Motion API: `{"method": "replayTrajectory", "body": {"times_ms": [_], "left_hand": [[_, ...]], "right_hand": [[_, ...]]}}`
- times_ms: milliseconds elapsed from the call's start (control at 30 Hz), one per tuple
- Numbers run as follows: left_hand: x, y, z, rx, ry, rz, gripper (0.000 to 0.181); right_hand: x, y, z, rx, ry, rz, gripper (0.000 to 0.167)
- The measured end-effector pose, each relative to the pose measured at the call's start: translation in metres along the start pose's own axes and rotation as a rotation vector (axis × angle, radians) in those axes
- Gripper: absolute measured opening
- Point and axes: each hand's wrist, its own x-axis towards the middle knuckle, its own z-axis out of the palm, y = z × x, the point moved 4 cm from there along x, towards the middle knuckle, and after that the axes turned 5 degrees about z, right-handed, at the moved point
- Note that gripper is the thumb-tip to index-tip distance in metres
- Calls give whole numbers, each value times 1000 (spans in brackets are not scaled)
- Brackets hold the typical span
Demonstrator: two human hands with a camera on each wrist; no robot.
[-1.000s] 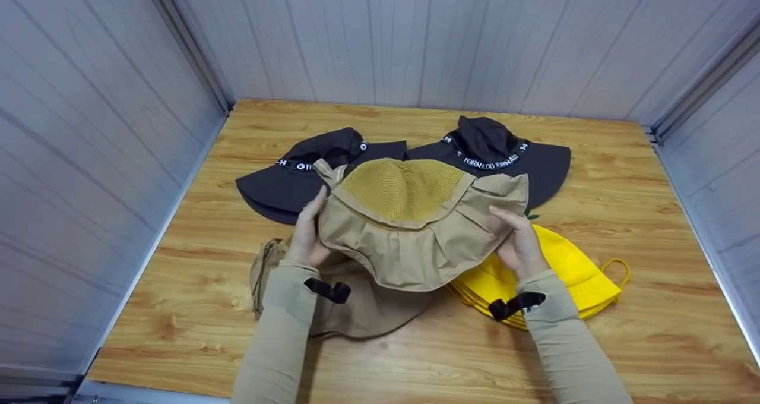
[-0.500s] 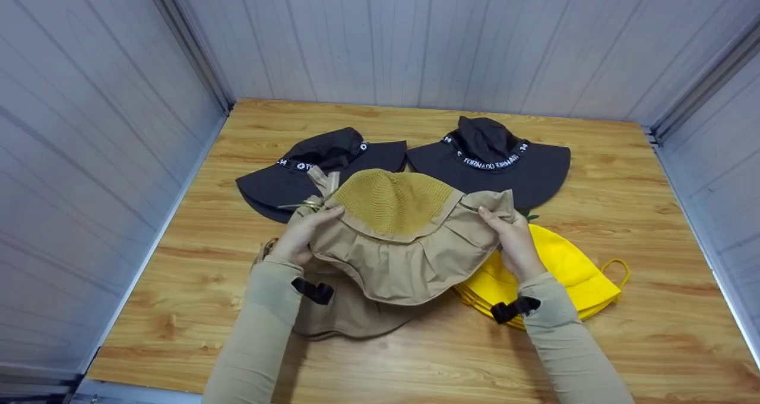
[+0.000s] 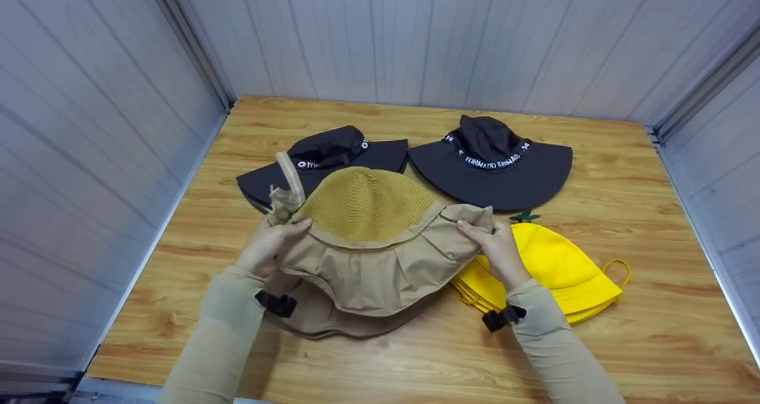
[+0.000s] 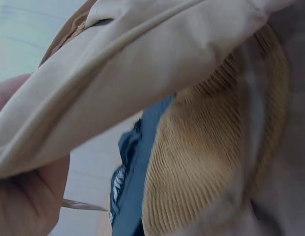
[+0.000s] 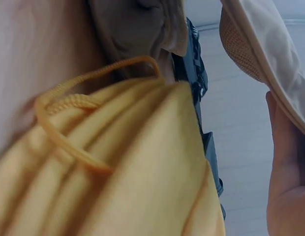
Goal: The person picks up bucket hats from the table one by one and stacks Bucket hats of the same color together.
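Note:
Between both hands hangs a beige sun hat [image 3: 374, 279] with a mustard knitted crown and a pleated brim, held above the table. The left hand [image 3: 267, 246] grips the brim's left side, thumb on top, near a strap that sticks up. At the brim's right side the right hand [image 3: 496, 246] pinches the fabric between thumb and fingers. Under the held hat lies another beige hat [image 3: 350, 327], largely covered. In the left wrist view the knitted crown [image 4: 192, 157] shows from below. A stack of yellow hats [image 5: 157, 162] fills much of the right wrist view, beside the right hand.
Two dark hats with lettered bands lie at the back, the left one [image 3: 380, 154] partly covered and the right one [image 3: 493, 184] in full view. The yellow hats [image 3: 552, 255] rest at right with a cord loop. White panels [image 3: 415, 35] enclose the wooden table [image 3: 665, 333].
Both hands have carried the beige hat left and slightly toward the person, over the lower beige hat. The left thumb has come onto the brim's top. More of the yellow stack shows.

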Motion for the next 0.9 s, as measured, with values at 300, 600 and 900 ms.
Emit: {"method": "replayTrajectory", "body": {"times_ms": [300, 600, 900], "left_hand": [[-18, -15, -30, 136, 65, -35, 33], [-23, -32, -57, 213, 50, -77, 45], [-23, -46, -71, 232, 35, -120, 43]], "right_hand": [[-6, 18, 21, -32, 0, -26, 20], [-11, 37, 34, -184, -10, -59, 15], [-10, 50, 43, -280, -54, -17, 29]]}}
